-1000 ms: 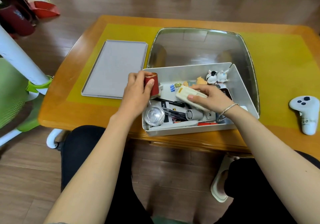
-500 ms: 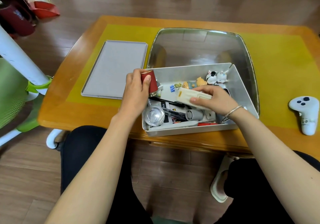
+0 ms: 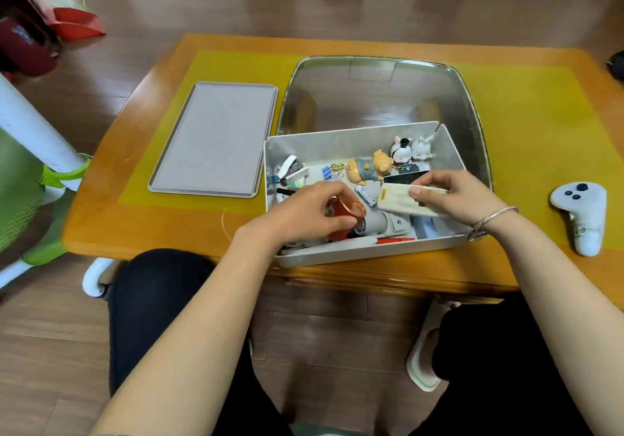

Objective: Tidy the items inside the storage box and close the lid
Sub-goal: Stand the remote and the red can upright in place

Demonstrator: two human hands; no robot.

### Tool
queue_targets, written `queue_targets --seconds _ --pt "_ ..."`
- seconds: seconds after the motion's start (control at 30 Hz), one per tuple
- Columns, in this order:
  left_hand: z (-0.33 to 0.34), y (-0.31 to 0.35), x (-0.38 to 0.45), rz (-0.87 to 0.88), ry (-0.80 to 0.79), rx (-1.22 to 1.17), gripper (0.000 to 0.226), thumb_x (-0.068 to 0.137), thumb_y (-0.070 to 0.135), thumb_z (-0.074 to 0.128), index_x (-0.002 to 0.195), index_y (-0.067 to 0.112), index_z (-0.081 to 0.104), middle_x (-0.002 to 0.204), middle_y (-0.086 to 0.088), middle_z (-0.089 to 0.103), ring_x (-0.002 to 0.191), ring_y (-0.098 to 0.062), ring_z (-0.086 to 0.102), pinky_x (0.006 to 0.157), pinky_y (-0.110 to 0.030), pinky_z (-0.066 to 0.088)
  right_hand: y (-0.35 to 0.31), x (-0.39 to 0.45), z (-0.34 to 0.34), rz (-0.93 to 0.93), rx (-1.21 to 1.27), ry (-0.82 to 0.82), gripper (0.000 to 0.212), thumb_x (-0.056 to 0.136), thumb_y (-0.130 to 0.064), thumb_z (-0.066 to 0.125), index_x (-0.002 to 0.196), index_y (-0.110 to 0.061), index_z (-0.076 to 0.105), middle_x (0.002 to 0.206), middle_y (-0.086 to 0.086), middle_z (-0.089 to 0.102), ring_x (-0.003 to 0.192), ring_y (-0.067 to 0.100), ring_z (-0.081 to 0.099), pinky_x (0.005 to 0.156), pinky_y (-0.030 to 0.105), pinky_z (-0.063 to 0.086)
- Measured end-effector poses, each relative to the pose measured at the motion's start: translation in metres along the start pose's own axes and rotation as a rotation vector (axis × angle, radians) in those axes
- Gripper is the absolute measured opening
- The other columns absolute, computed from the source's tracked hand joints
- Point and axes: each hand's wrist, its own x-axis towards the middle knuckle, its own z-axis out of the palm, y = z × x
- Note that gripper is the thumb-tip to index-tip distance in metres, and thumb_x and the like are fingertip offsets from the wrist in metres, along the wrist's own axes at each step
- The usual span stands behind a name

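- Storage box [image 3: 358, 142]: grey, open, at the near edge of the worktop [image 3: 111, 226], its far part resting on a metal tray [image 3: 378, 94]. Contents still jumbled.
- Lid [image 3: 212, 138]: flat on the worktop, just left of the box, untouched throughout.
- Left hand [image 3: 304, 212]: a second ago it held the red cup [image 3: 342, 214] upright at the box's left wall; now it has carried the cup down to the near-middle of the box and tipped it on its side, fingers curled round it.
- Right hand [image 3: 456, 196]: fingers pinching a cream power bank [image 3: 405, 199], now lifted slightly and shifted toward the box's right side, above a dark phone [image 3: 405, 177].
- Uncovered by the left hand's move: stapler [image 3: 292, 167] and small clutter at the far-left inner corner.
- Unmoved: pig figurine [image 3: 368, 169], two rabbit figurines [image 3: 412, 148] at the far wall.
- Beside the box: white controller [image 3: 580, 212] near the right edge.
- Reading: sorting is mid-course, both items in hand awaiting placement; lid closing remains ahead.
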Motion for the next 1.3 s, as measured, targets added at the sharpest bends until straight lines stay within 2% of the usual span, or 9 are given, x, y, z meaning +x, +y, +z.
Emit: queue_targets --seconds 0.13,0.27,0.4,0.6,0.7,0.8,0.9,1.1,1.3 --pt "-0.003 0.001 -0.002 -0.041 0.065 -0.117 0.039 0.090 0.045 0.058 0.127 0.038 0.049 0.134 0.014 0.050 0.123 -0.004 0.045 0.088 -0.016 0.042 -0.006 0.001 0.001 0.011 -0.074 -0.085 0.007 0.084 -0.028 0.067 0.088 -0.022 0.066 0.075 0.001 0.067 0.067 0.013 0.056 0.064 0.025 0.042" --pt "-0.024 -0.012 -0.008 -0.138 0.223 0.210 0.055 0.083 0.050 0.064 0.131 0.028 0.049 0.134 0.007 0.053 0.122 -0.014 0.049 0.100 -0.035 0.041 -0.012 0.004 0.003 0.006 -0.113 -0.147 0.009 0.084 -0.016 0.066 0.091 -0.020 0.068 0.084 -0.003 0.067 0.079 0.011 0.059 0.069 0.021 0.046" --pt "-0.034 -0.023 -0.023 -0.241 0.048 0.487 0.067 0.068 0.063 0.070 0.127 0.037 0.050 0.130 0.009 0.054 0.122 -0.016 0.043 0.089 -0.034 0.027 -0.016 0.010 0.009 -0.001 -0.152 -0.161 0.020 0.082 -0.014 0.067 0.102 -0.020 0.068 0.091 -0.004 0.066 0.088 0.012 0.060 0.076 0.018 0.045" --pt "-0.023 -0.028 -0.023 -0.220 0.056 0.591 0.059 0.072 0.049 0.074 0.124 0.036 0.051 0.130 0.009 0.053 0.122 -0.014 0.043 0.084 -0.034 0.023 -0.033 0.026 0.029 -0.096 -0.254 -0.142 0.042 0.082 -0.048 0.062 0.116 -0.024 0.061 0.089 -0.008 0.060 0.082 0.006 0.055 0.071 0.020 0.042" --pt "-0.023 -0.028 -0.022 -0.214 0.039 0.593 0.059 0.072 0.047 0.073 0.124 0.035 0.050 0.129 0.009 0.053 0.120 -0.014 0.044 0.084 -0.033 0.022 -0.050 0.032 0.042 -0.153 -0.297 -0.255 0.070 0.071 -0.069 0.055 0.129 -0.030 0.053 0.104 -0.009 0.056 0.096 0.010 0.053 0.086 0.031 0.045" --pt "-0.025 -0.029 -0.024 -0.194 0.059 0.572 0.058 0.073 0.046 0.071 0.126 0.033 0.050 0.127 0.007 0.053 0.118 -0.015 0.044 0.087 -0.033 0.026 -0.062 0.036 0.057 -0.244 -0.417 -0.354 0.065 0.068 -0.070 0.055 0.118 -0.028 0.061 0.116 -0.003 0.058 0.108 0.016 0.050 0.095 0.044 0.042" --pt "-0.030 -0.029 -0.028 -0.179 0.129 0.508 0.057 0.075 0.043 0.069 0.127 0.032 0.051 0.126 0.006 0.053 0.119 -0.016 0.045 0.095 -0.035 0.031 -0.068 0.031 0.065 -0.267 -0.299 -0.420 0.072 0.057 -0.077 0.056 0.107 -0.027 0.065 0.111 -0.006 0.061 0.104 0.015 0.053 0.092 0.042 0.044" --pt "-0.040 -0.019 -0.029 -0.240 0.005 0.324 0.060 0.073 0.072 0.057 0.114 0.028 0.063 0.103 0.013 0.063 0.095 -0.008 0.058 0.085 -0.031 0.049 -0.064 0.024 0.079 -0.394 -0.226 -0.312 0.045 0.066 -0.043 0.079 0.102 -0.022 0.064 0.091 -0.008 0.066 0.085 0.012 0.059 0.075 0.026 0.049" --pt "-0.039 -0.022 0.014 -0.183 0.278 0.454 0.040 0.098 0.031 0.045 0.133 0.010 0.046 0.133 -0.012 0.051 0.117 -0.027 0.050 0.095 -0.036 0.041 -0.050 0.034 0.052 -0.176 0.220 0.033 0.038 0.078 -0.036 0.071 0.108 -0.026 0.049 0.096 -0.012 0.057 0.085 -0.001 0.056 0.070 0.011 0.048"
